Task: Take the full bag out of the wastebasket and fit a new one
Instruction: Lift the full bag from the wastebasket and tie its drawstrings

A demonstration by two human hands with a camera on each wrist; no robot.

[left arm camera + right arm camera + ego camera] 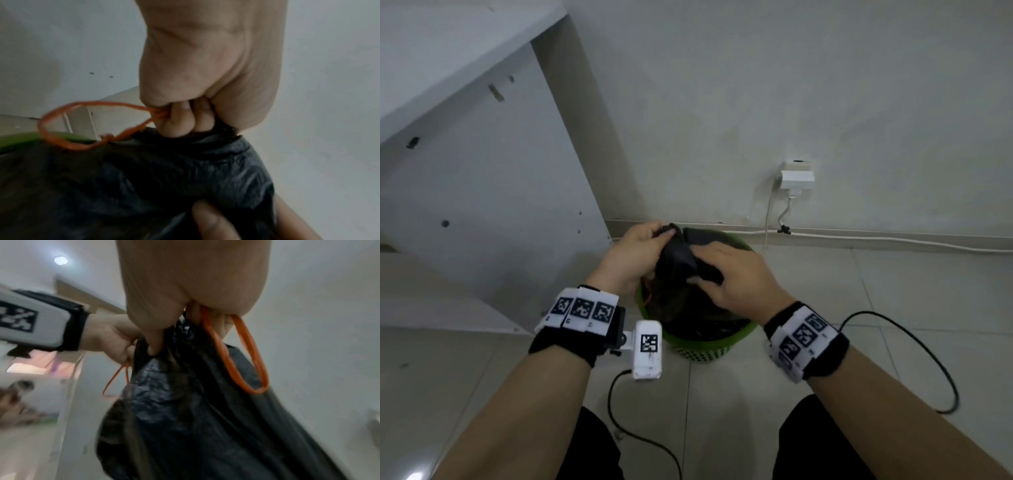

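White cabinet panel (482,192) stands at the left, its lower corner close to the wastebasket's left side; tight room there. Left hand (635,251) is clenched on the gathered neck of the black bag (681,308), with an orange drawstring loop (68,125) pinched between its fingers (179,120), per the left wrist view. Green wastebasket (705,346) sits on the tiled floor (893,308) near the back wall (756,102); the bag is still in it, bulging above the rim. Right hand (736,277) grips the bag's top from the right, fingers curled into the plastic, a second orange loop (242,356) hooked over them. Open floor in front and to the right of the basket. Wall socket with plug (797,178) and white cable (859,238) run along the skirting on the right. Wrist bands carry square black-and-white marker codes; no readable text or brand anywhere.
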